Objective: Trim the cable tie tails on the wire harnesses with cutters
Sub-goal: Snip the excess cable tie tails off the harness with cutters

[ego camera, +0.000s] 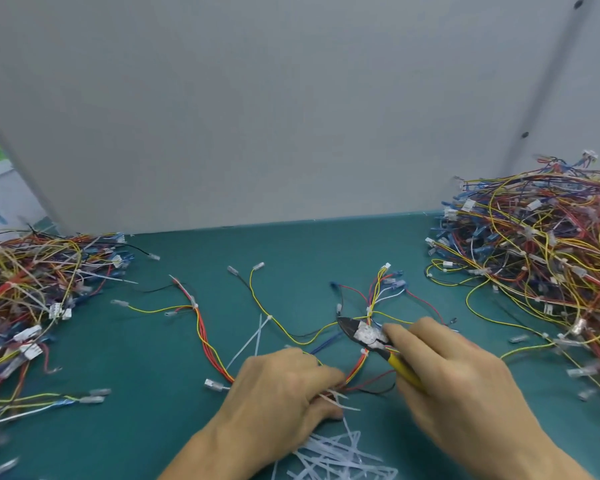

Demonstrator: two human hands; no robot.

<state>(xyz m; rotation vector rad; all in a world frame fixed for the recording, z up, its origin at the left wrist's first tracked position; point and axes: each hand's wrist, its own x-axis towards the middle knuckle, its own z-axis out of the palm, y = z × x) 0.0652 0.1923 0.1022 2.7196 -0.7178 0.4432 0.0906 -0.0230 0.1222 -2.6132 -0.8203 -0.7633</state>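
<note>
With left hand (284, 393) pinching the harness (355, 370), tie tail (347, 407) is jutting rightward, lying near the up-left-pointing cutters (364, 336), on the wearer's side, clenched in the grip of right hand (458, 375).

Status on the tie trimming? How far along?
Done: cut tie tails heaped near the person; the right pile shows no long ends, so probably trimmed. In hand: the left hand grips one harness, the right hand holds the cutters over it; long tails on it are uncut. Left: the left pile, tails sticking out.
</note>
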